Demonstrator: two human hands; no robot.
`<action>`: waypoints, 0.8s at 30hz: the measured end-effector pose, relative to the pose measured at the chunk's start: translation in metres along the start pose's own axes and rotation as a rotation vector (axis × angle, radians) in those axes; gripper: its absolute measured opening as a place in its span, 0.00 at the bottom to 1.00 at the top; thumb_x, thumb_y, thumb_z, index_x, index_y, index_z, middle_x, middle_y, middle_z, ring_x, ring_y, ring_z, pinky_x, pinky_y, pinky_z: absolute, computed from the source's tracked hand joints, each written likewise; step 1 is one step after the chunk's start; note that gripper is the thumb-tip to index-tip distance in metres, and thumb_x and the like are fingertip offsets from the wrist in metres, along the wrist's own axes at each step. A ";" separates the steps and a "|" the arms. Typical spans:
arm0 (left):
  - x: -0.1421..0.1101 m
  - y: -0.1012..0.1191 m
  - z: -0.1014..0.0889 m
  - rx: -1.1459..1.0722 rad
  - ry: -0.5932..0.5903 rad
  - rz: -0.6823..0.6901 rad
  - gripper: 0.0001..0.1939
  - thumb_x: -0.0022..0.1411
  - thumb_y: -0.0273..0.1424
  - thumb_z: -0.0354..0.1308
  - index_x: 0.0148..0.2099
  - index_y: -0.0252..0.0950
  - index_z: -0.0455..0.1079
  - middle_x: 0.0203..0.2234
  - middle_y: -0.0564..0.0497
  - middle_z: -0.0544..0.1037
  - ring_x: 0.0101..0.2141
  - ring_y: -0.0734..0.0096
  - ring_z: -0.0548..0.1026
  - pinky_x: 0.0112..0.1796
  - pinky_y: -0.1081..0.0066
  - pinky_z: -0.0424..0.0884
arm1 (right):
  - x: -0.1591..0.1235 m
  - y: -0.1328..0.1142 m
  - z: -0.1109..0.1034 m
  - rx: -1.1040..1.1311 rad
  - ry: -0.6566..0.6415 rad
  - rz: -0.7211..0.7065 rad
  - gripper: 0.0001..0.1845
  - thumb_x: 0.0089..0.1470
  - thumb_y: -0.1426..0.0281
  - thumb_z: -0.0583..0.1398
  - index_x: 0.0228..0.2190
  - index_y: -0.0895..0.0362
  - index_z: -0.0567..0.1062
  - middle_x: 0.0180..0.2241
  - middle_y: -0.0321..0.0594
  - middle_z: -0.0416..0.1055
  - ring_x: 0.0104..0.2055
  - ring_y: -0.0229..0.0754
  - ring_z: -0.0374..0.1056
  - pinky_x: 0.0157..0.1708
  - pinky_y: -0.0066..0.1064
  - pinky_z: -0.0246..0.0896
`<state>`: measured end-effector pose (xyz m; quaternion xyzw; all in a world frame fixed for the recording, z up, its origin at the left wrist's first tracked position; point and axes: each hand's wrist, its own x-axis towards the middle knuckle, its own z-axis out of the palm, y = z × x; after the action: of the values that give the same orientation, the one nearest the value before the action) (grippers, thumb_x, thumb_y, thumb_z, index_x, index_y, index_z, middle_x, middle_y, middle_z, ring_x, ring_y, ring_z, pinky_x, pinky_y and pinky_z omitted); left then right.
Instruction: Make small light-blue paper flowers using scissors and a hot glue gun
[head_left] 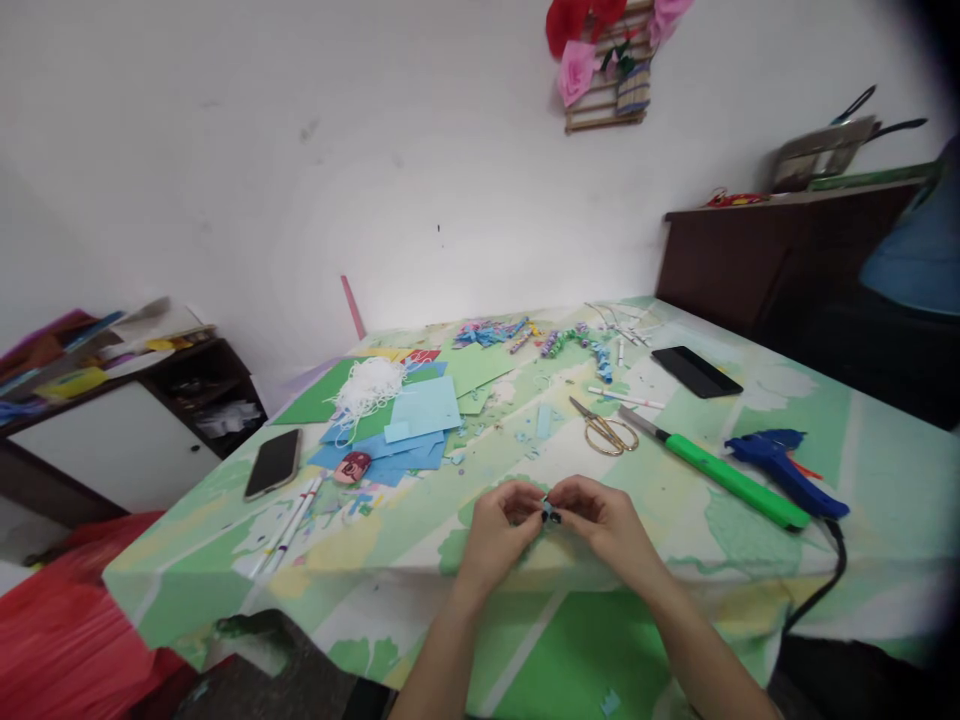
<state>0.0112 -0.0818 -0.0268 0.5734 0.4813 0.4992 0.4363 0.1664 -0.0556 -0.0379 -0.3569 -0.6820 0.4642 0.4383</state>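
Observation:
Near the front edge of the table, my left hand (504,527) and my right hand (604,515) meet fingertip to fingertip. Both are closed in a pinch on a small light-blue piece (547,505), which looks like paper; the fingers hide most of it. Beyond my hands lie gold-handled scissors (611,435) and a narrow light-blue paper strip (544,421). To the right rests a long green-handled cutter (727,480) with its blade pointing away to the left. A blue glue gun (787,470) lies past it, its black cord hanging over the table edge.
Coloured paper sheets (424,408) and a white string heap (369,390) lie left. Phones lie at left (274,463) and right (696,371). Pens (294,520), a dark red tape measure-like object (352,467) and curled paper strands (566,342) are also on the patterned tablecloth (405,530).

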 end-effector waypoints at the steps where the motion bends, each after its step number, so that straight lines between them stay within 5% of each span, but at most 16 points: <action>1: 0.000 0.000 0.000 -0.002 0.006 0.002 0.09 0.47 0.24 0.57 0.34 0.32 0.70 0.27 0.47 0.75 0.29 0.71 0.73 0.33 0.72 0.69 | 0.000 0.001 0.000 -0.009 0.002 0.005 0.06 0.45 0.71 0.59 0.30 0.57 0.71 0.30 0.39 0.72 0.33 0.40 0.68 0.34 0.30 0.63; 13: 0.000 0.000 -0.002 -0.047 0.032 0.015 0.07 0.48 0.29 0.59 0.32 0.32 0.72 0.26 0.48 0.76 0.29 0.71 0.72 0.33 0.73 0.68 | -0.003 -0.004 0.001 -0.102 0.018 -0.002 0.06 0.46 0.70 0.58 0.30 0.56 0.73 0.28 0.38 0.73 0.32 0.41 0.68 0.33 0.29 0.62; 24: -0.002 0.005 0.000 -0.036 0.047 -0.020 0.07 0.50 0.30 0.57 0.32 0.32 0.71 0.24 0.49 0.75 0.27 0.72 0.73 0.31 0.73 0.69 | 0.000 -0.004 -0.001 0.046 0.018 0.046 0.07 0.44 0.69 0.60 0.28 0.58 0.72 0.27 0.39 0.71 0.31 0.39 0.66 0.33 0.29 0.61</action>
<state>0.0119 -0.0849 -0.0218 0.5489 0.4879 0.5167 0.4401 0.1667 -0.0566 -0.0341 -0.3666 -0.6589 0.4864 0.4414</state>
